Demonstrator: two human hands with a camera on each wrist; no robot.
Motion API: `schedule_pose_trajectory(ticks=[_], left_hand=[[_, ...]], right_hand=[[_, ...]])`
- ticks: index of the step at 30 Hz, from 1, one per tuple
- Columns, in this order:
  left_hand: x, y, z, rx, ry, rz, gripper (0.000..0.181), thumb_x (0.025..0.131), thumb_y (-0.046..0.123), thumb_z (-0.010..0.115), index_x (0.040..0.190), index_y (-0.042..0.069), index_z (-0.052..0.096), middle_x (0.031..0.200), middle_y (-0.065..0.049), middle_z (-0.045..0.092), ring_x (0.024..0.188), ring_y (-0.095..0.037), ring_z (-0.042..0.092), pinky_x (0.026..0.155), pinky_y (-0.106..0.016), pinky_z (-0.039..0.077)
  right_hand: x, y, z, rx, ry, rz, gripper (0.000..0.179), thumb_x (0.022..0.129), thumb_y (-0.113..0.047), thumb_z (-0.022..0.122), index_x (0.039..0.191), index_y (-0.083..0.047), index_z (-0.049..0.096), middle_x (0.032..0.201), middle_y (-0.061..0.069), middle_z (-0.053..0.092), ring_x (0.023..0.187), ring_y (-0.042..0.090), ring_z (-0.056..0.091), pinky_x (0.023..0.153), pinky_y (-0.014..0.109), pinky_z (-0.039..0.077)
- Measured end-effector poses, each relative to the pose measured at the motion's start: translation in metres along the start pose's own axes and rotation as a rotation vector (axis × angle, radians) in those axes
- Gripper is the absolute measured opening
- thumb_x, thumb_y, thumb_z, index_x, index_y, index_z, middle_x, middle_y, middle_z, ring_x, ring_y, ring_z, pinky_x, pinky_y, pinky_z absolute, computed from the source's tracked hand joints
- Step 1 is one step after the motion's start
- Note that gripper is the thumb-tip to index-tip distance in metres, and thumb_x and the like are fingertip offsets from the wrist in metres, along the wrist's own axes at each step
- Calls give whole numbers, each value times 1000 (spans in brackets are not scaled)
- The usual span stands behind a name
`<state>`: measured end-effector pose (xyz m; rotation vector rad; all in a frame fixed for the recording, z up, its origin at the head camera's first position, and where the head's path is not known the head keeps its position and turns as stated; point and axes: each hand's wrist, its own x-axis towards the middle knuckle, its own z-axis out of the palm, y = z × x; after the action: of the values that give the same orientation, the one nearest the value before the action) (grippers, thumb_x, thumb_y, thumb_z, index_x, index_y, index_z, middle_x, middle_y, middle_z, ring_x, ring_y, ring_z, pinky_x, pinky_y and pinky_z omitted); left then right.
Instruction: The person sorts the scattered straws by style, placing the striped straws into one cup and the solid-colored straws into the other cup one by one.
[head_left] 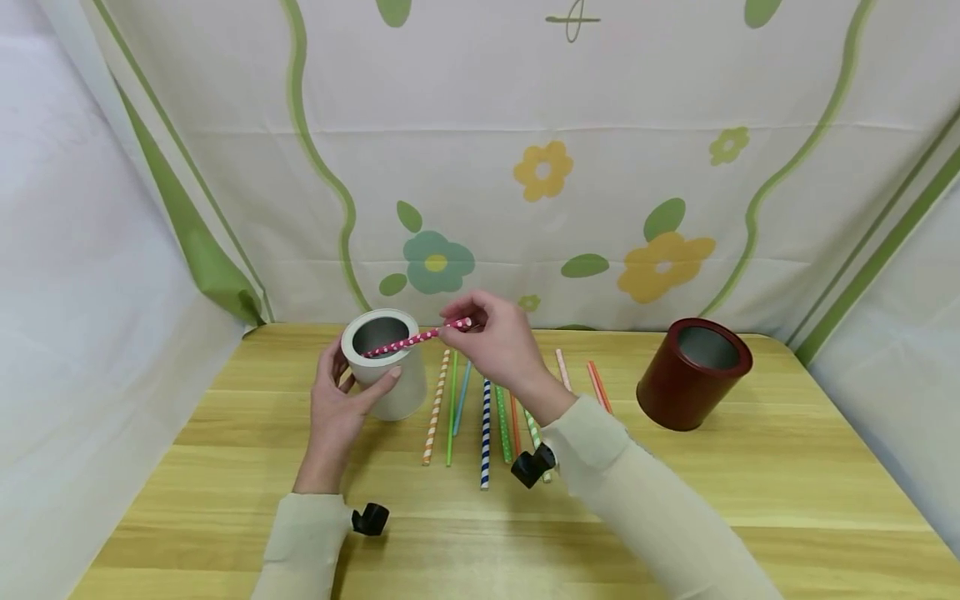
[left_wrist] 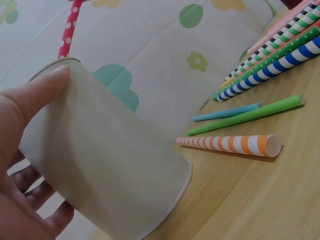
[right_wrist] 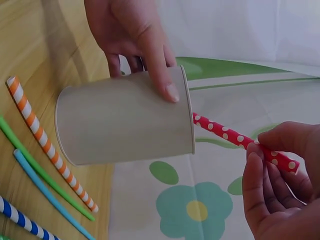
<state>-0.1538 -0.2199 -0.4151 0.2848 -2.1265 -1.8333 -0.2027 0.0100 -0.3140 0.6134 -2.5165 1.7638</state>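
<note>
My left hand (head_left: 339,408) grips a white can (head_left: 395,392) near its rim, thumb on the near side and fingers curled round the left. The can stands at the table's left part. Between thumb and fingers, my right hand (head_left: 498,337) pinches a red paper straw with white dots (head_left: 408,342) close to its upper end. The straw slants down to the left, its lower end inside the can's mouth. In the right wrist view the dotted straw (right_wrist: 225,132) passes behind the can's rim, and its far end is hidden in the can (right_wrist: 125,120).
Several straws lie right of the white can, among them an orange-striped straw (head_left: 437,408), a green straw (head_left: 452,408) and a blue-striped straw (head_left: 485,433). Some are partly hidden under my right forearm. A dark red can (head_left: 686,383) stands at the right. A flowered cloth (head_left: 480,208) hangs behind the table.
</note>
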Motion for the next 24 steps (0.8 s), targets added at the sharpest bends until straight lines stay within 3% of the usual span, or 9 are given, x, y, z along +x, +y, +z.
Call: schedule_pose_trajectory(ticks=[12, 24], left_hand=[[0, -1, 1, 0, 12, 9, 92, 88, 19, 92, 164, 19, 39, 166, -5, 47, 154, -25, 40, 130, -55, 34], [1, -3, 1, 2, 14, 15, 92, 87, 17, 92, 163, 19, 39, 165, -5, 48, 153, -25, 41, 130, -54, 35]], right_hand=[[21, -6, 32, -6, -31, 3, 19, 94, -10, 82, 112, -7, 77, 101, 7, 77, 90, 17, 72, 76, 24, 61], [26, 2, 51, 44, -35, 47, 19, 93, -12, 85, 109, -8, 77, 104, 9, 80, 92, 17, 75, 80, 25, 65]])
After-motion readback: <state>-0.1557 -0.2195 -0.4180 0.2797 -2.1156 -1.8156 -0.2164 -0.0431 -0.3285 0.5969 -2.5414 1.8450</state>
